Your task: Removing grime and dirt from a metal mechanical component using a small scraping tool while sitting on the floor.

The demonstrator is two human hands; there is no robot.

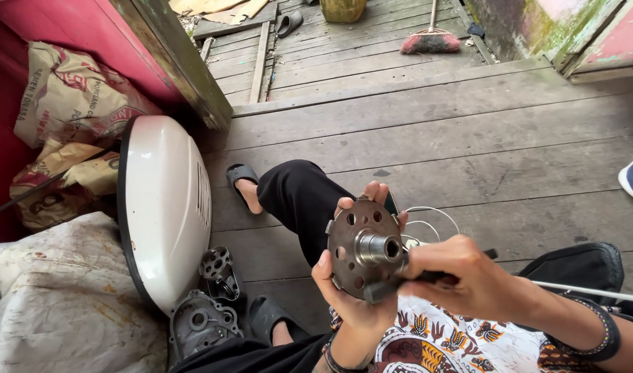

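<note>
At six o'clock in the head view, the left hand [354, 293] is cradling a round metal disc [361, 257] from below and behind, its grip grasping the disc's rim, with fingertips [372, 197] showing over the top edge. The disc is standing nearly upright, facing the viewer, pierced by a ring of round holes and carrying a short shiny hub [380, 247] at its centre. At four o'clock from the disc, the right hand [461, 276] is clenching a dark-handled tool [399, 284], whose tip is meeting the disc's lower right edge. A dark bracelet [596, 338] is circling the right wrist. Thin white wires [434, 217] are looping just behind the disc at two o'clock. At nine o'clock, a white moulded cover [164, 207] is leaning on the wooden floor [468, 138]; grey metal castings [202, 321] are lying just beside it at seven o'clock. Crumpled paper sacks [68, 124] are resting at ten o'clock, a broom [430, 38] at twelve o'clock. Sandalled feet [244, 186] are resting on the boards.
</note>
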